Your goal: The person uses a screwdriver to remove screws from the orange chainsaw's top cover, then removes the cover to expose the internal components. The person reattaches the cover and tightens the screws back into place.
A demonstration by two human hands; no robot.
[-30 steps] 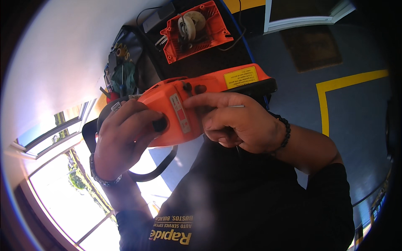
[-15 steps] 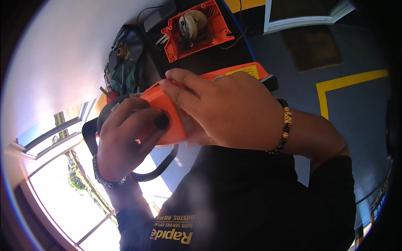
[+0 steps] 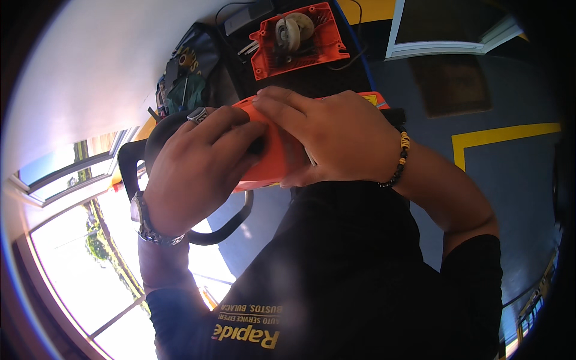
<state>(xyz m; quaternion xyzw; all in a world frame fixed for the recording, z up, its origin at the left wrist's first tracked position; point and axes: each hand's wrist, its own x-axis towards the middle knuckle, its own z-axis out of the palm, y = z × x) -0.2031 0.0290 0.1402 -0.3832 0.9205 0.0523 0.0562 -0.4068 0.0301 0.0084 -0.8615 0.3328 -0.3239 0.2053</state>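
Before my body I hold an orange power tool with a black loop handle; its exact kind is partly hidden by my hands. My left hand, with a ring and a metal watch, bends its fingers around the near-left end of the housing. Its fingertips are closed at a dark round spot that I cannot make out. My right hand, wearing a beaded bracelet, grips the housing from the right, fingers over the top and thumb low on the side. Beyond it shows a yellow label.
On the dark bench ahead lies an open orange cover with a pale round wheel inside. A dark bag and a green cloth are at the left. A brown mat and a yellow line mark the floor at right.
My left hand has moved up and right, and its fingers now cover more of the dark round spot. The orange tool has tilted and shifted slightly up in view. My right hand keeps its grip.
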